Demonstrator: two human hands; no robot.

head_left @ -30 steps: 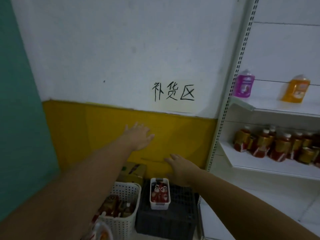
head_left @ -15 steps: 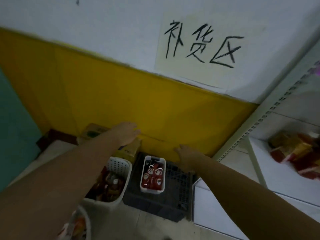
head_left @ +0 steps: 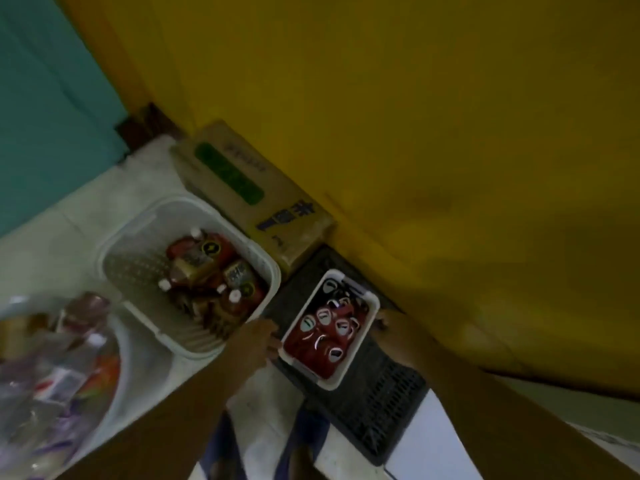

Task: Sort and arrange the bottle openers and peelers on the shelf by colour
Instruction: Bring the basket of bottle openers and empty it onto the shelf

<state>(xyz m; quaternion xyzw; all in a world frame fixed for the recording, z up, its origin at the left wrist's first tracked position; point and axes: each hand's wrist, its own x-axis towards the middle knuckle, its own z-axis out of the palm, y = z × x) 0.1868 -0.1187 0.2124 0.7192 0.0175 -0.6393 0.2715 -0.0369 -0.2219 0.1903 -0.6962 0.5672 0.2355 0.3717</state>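
Note:
A small white bin (head_left: 360, 344) filled with red bottle openers and peelers (head_left: 327, 332) sits on a dark slatted crate (head_left: 384, 403) by the yellow wall. My left hand (head_left: 258, 339) is against the bin's left wall, its fingers curled at the rim. Pressed to the bin's right wall is my right hand (head_left: 393, 323); its fingers are blurred and partly hidden behind the bin.
A larger white basket (head_left: 124, 244) of sauce bottles stands to the left. A cardboard box (head_left: 249, 195) lies behind it against the wall. A round tub (head_left: 114, 362) of mixed packets is at lower left. White floor shows in front.
The view has dropped from the wall sign down to the floor. Both hands have come down from in front of the yellow wall to the two sides of the small white bin.

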